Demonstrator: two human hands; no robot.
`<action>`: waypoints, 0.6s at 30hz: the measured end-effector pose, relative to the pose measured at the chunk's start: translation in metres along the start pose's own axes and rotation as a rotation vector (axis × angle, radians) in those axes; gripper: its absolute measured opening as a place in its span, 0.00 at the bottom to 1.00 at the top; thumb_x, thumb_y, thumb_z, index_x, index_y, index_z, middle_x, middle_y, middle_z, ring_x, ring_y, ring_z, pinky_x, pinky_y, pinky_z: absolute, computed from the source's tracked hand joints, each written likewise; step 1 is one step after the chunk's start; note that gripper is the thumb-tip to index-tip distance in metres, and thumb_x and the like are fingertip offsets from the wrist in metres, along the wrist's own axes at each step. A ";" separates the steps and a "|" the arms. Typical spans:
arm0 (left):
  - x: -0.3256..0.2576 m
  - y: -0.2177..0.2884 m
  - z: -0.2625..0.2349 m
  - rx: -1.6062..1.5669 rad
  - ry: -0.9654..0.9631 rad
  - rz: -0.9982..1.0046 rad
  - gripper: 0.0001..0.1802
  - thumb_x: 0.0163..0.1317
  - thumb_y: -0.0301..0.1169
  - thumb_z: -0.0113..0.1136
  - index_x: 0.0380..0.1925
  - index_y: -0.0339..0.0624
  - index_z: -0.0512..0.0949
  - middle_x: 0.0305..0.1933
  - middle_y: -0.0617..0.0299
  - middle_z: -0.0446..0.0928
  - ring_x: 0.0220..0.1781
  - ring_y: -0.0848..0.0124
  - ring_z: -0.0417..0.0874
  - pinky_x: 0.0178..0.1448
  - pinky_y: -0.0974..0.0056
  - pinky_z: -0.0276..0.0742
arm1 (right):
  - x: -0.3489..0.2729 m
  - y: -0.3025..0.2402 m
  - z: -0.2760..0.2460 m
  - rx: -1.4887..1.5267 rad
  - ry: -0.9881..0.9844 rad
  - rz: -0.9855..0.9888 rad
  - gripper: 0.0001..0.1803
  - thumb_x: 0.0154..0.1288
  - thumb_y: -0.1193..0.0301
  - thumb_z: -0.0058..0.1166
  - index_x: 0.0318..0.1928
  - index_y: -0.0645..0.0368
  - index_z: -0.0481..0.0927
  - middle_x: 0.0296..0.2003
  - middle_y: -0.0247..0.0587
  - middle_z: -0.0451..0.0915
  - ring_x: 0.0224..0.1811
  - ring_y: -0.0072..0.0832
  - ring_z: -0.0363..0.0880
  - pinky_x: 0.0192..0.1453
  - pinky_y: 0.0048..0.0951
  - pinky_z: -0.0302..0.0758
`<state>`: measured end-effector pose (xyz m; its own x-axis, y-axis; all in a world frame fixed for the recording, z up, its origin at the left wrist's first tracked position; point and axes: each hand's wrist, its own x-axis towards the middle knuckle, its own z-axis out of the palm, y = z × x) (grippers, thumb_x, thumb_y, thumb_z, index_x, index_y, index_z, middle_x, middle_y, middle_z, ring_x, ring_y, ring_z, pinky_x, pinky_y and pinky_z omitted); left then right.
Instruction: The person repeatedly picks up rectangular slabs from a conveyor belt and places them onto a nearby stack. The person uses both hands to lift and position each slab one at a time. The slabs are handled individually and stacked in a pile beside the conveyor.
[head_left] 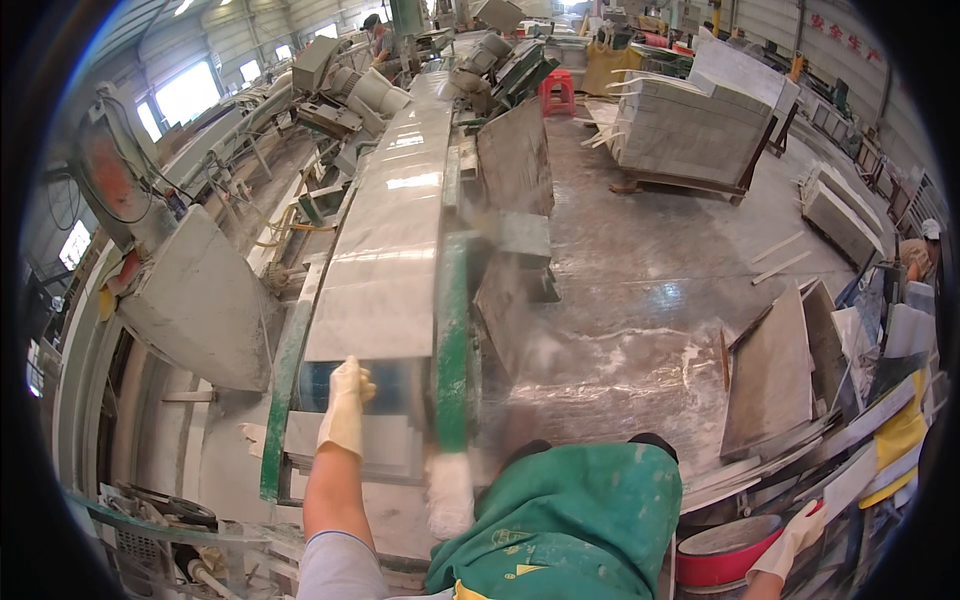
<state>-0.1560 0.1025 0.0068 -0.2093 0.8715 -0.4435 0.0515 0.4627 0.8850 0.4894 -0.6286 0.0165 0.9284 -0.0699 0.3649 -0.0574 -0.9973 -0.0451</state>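
Note:
A long pale stone slab (385, 270) lies on a conveyor with green side rails (453, 350). My left hand (347, 400), in a cream rubber glove, is closed at the slab's near edge, above the blue roller (315, 385). Whether its fingers pinch the edge cannot be made out. At the lower right, my right hand (800, 535), gloved alike, is beside a red round tub (725, 550). Its fingers are closed, with a small bit of red showing at their tips; what they hold is unclear. A green apron (570, 520) covers my front.
Stone strips and panels (775, 375) lean on the right, with a yellow cloth (893, 435) among them. A stack of slabs (690, 130) stands on a pallet farther off, near a red stool (557, 92). Motors (370, 90) flank the conveyor. Another person (918, 250) is at the far right.

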 end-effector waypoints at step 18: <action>-0.121 -0.037 0.126 0.930 -0.191 1.233 0.32 0.67 0.36 0.60 0.69 0.37 0.66 0.70 0.45 0.70 0.74 0.45 0.66 0.79 0.50 0.59 | 0.061 0.008 0.026 -0.103 -0.042 0.075 0.29 0.78 0.46 0.38 0.60 0.54 0.79 0.57 0.48 0.81 0.60 0.46 0.77 0.63 0.45 0.73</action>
<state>-0.0099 0.0005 0.0103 0.5360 0.7484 0.3907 0.6724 -0.6582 0.3386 0.5551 -0.6404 0.0145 0.9346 -0.1452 0.3247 -0.1624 -0.9864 0.0263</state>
